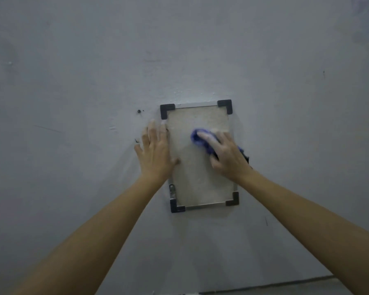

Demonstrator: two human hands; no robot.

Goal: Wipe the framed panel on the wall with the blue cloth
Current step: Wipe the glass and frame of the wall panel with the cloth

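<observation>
With the left hand (156, 152) spread flat, empty, bracing the panel's (200, 179) left edge, the right hand (226, 156) should press its bunched cloth (197, 136) evenly down to the panel's bottom.

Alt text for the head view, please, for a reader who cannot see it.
A right hand presses a blue cloth against a framed panel on a grey wall, while the left hand lies flat, fingers spread, over the frame's left edge.
</observation>
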